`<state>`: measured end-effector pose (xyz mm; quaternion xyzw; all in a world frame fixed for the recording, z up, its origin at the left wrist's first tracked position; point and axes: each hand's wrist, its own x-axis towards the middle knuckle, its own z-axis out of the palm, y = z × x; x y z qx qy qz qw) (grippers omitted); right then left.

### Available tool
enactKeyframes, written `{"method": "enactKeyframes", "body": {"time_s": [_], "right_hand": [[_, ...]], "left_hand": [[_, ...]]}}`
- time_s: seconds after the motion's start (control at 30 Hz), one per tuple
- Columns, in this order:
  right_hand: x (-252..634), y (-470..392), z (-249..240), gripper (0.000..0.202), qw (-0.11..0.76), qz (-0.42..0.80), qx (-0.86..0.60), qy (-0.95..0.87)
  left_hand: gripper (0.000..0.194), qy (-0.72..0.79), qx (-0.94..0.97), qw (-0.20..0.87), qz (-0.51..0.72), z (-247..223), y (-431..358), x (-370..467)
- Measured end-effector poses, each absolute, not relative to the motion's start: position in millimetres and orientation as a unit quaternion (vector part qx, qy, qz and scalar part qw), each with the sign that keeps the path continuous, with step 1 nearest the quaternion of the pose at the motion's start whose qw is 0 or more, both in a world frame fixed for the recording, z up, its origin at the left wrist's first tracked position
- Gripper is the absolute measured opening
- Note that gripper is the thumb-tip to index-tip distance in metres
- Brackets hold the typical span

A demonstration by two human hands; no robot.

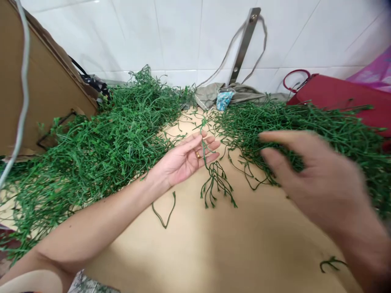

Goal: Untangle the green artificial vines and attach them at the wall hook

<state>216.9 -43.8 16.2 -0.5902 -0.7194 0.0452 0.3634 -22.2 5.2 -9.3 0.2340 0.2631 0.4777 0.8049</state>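
My left hand point(191, 156), palm up with a ring on one finger, pinches a thin green artificial plant sprig point(217, 183) between thumb and fingers. Its branched ends hang down over the table, and a short tip sticks up above the thumb. To the right, my right hand point(314, 179) is in the air near the right pile, smeared by motion. Its thumb and forefinger are apart with nothing visible between them; the other fingers are mostly hidden. A large pile of green sprigs point(122, 130) lies to the left, and another pile point(262, 126) lies to the right.
A loose bent stem point(165, 219) lies on the tan table point(189, 252), with a small sprig point(332, 263) at the lower right. Farther back stand a blue-patterned cup point(225, 99) and a red bag point(332, 97). A cardboard box point(39, 81) borders the left side.
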Motion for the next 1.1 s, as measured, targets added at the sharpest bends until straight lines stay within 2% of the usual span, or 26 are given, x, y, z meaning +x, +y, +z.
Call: {"method": "enactKeyframes", "body": {"time_s": [0.1,0.17,0.27,0.4,0.5,0.6,0.77,0.83,0.97,1.1], "right_hand": [[175.1,-48.3,3.4,0.033,0.344,0.188,-0.561,-0.729],[160.8,-50.2,-5.4,0.025,0.346,0.239,-0.56,-0.713],[158.4,-50.6,-10.0,0.019,0.372,0.264,-0.566,-0.687],[165.9,-49.8,-5.7,0.023,0.396,0.269,-0.576,-0.662],[169.2,-49.9,-6.4,0.024,0.403,0.274,-0.582,-0.651],[171.5,-50.5,-11.4,0.02,0.39,0.197,-0.568,-0.697],[175.4,-48.5,-15.5,0.026,0.288,-0.141,-0.477,-0.818],[180.2,-44.6,-15.0,0.028,0.248,-0.171,-0.465,-0.833],[200.9,-33.7,-13.0,0.026,0.244,-0.083,-0.549,-0.795],[212.8,-33.7,-5.0,0.018,0.338,0.086,-0.641,-0.684]], "left_hand": [[0.012,0.245,0.252,0.806,0.476,-5.5,0.7,-19.3],[0.011,0.235,0.274,0.804,0.473,-6.0,-1.7,-17.0],[0.012,0.242,0.327,0.78,0.475,-11.9,-4.2,-13.4],[0.036,0.3,0.458,0.736,0.399,-21.0,-8.5,-10.1],[0.036,0.332,0.541,0.69,0.348,-22.7,-11.0,-9.1],[0.037,0.348,0.561,0.669,0.341,-21.9,-10.3,-7.9],[0.037,0.358,0.584,0.663,0.3,-20.3,-8.6,-6.7],[0.037,0.34,0.59,0.67,0.294,-18.9,-11.6,-7.0],[0.03,0.296,0.591,0.703,0.262,-14.3,-22.5,-7.1],[0.024,0.312,0.585,0.699,0.269,-13.1,-23.7,-6.3]]}}
